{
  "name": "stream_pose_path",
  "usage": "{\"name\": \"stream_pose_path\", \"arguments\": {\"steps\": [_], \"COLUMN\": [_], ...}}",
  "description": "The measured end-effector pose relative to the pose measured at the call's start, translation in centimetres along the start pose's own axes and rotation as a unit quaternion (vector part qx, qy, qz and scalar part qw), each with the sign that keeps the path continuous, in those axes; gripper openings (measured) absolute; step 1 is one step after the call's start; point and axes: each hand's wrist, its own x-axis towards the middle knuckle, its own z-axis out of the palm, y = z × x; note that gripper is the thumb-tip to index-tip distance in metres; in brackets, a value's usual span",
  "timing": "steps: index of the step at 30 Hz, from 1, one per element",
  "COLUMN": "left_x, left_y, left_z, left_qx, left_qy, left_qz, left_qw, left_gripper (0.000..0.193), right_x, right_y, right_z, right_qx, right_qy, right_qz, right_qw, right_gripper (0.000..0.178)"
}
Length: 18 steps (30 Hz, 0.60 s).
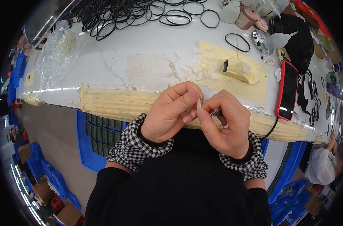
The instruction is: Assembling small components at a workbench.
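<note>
My left hand (174, 111) and my right hand (228, 126) meet just over the table's near edge, fingers closed and fingertips almost touching. A small white strip (198, 104) stands upright between them, pinched by my right thumb and forefinger. Whatever my left thumb and fingers grip is hidden behind them. A small dark piece (216, 112) shows under the curled fingers of my right hand; its kind is unclear. Just beyond the hands, loose white strips (196, 69) lie scattered beside a yellow sheet (254, 88). On that sheet sits a tape-wrapped yellowish block (237, 70).
Black rubber-like loops (115, 17) heap at the far left, with a single loop (237, 42) farther right. A red-cased phone (287, 90) with a cable lies right. Clear plastic (60, 52) lies left. Below stands a blue crate (92, 160) of dark green parts. Another person (320, 165) is far right.
</note>
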Motion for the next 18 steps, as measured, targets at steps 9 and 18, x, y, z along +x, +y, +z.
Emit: {"name": "stream_pose_path", "arguments": {"steps": [9, 18], "left_x": [-0.1, -0.1], "left_y": [0.0, 0.4], "left_z": [0.1, -0.1], "left_qx": [0.03, 0.059], "left_qy": [0.015, 0.003], "left_qz": [-0.042, -0.052], "left_qw": [0.999, 0.997], "left_gripper": [0.026, 0.027], "right_x": [0.3, 0.4], "right_y": [1.5, 1.4], "right_z": [-0.5, -0.4], "right_qx": [-0.192, -0.192], "right_qy": [-0.051, -0.053], "right_qz": [-0.047, -0.045], "right_qw": [0.979, 0.979], "right_gripper": [0.036, 0.034]}}
